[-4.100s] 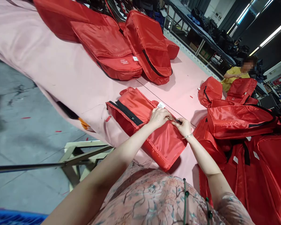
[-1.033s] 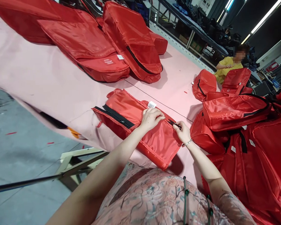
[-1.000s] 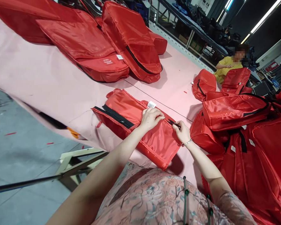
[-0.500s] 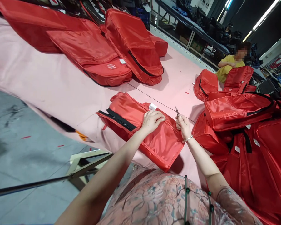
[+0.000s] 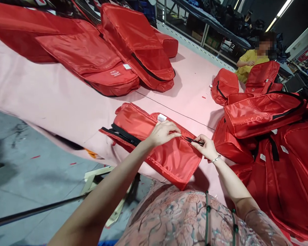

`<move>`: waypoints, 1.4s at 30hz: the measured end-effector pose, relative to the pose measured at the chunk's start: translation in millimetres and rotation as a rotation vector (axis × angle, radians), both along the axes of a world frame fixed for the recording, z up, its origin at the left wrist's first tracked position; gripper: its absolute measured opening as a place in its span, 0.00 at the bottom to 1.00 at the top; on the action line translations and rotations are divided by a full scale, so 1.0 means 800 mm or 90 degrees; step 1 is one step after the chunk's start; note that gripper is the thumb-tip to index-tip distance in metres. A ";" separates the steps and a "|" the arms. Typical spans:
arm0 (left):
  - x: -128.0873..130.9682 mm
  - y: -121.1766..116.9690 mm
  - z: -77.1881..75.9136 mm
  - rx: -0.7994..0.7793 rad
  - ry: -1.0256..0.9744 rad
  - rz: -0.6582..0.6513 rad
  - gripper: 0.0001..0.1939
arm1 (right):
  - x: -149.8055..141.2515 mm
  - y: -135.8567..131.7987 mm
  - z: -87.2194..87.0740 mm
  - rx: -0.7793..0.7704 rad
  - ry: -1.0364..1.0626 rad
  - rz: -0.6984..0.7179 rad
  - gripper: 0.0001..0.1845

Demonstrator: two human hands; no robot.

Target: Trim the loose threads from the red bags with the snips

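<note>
A red fabric bag (image 5: pixel 171 160), turned so its seams show, lies across the pink-covered table in front of me. It has a black zipper (image 5: pixel 124 135) on its left part and a white label (image 5: pixel 161 117) by its far edge. My left hand (image 5: pixel 164 132) rests on the bag, thumb and fingertips closed on its seam; whether a loose thread is also pinched there is too small to tell. My right hand (image 5: pixel 205 147) grips small dark thread snips (image 5: pixel 194 141), whose tips point left at the seam beside my left fingertips.
Several red bags (image 5: pixel 138 44) lie at the table's far left. More red bags (image 5: pixel 261 116) are heaped close on my right. A person in a yellow top (image 5: pixel 246 65) is behind that heap. The pink table cover (image 5: pixel 20 82) ends at the left above a grey floor.
My right hand has brought the snips down and left, from pointing upward to lying against the seam by my left fingertips. My left hand keeps its place on the bag. The view has shifted slightly.
</note>
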State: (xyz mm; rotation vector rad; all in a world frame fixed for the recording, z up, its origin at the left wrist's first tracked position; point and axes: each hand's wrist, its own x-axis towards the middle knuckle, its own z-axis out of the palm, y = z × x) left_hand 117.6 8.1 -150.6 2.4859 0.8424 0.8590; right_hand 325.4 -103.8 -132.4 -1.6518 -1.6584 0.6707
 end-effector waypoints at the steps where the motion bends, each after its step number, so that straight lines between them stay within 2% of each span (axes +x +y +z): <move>1: 0.003 0.004 0.006 -0.013 0.019 -0.017 0.13 | 0.001 0.004 -0.001 -0.004 0.006 0.007 0.14; 4: 0.014 0.011 0.019 -0.058 0.074 -0.043 0.12 | 0.002 0.014 -0.003 -0.024 0.023 0.013 0.13; 7: 0.025 0.010 0.023 -0.103 0.107 -0.018 0.12 | 0.001 0.019 -0.002 -0.043 0.028 0.004 0.12; 14: 0.035 0.007 0.010 -0.108 0.065 0.044 0.12 | -0.006 0.023 0.006 -0.055 -0.017 -0.023 0.13; 22: 0.036 0.007 0.002 -0.097 0.017 0.042 0.10 | -0.003 0.027 0.001 -0.081 0.001 -0.021 0.16; 29: 0.037 0.005 -0.002 -0.076 -0.043 0.025 0.10 | -0.006 0.031 0.003 -0.052 -0.058 -0.004 0.14; 33: 0.036 -0.003 -0.002 -0.125 -0.175 0.028 0.10 | -0.005 0.031 -0.002 -0.042 -0.019 0.000 0.14; 37: 0.025 -0.027 -0.004 -0.312 -0.397 -0.039 0.11 | -0.001 0.017 -0.006 0.021 -0.020 -0.017 0.15; 39: 0.015 -0.044 -0.010 -0.402 -0.494 -0.069 0.13 | 0.003 0.009 -0.005 0.078 -0.088 0.010 0.15; 42: -0.005 -0.073 -0.023 -0.474 -0.637 -0.068 0.16 | 0.007 0.003 -0.004 0.180 -0.249 0.082 0.14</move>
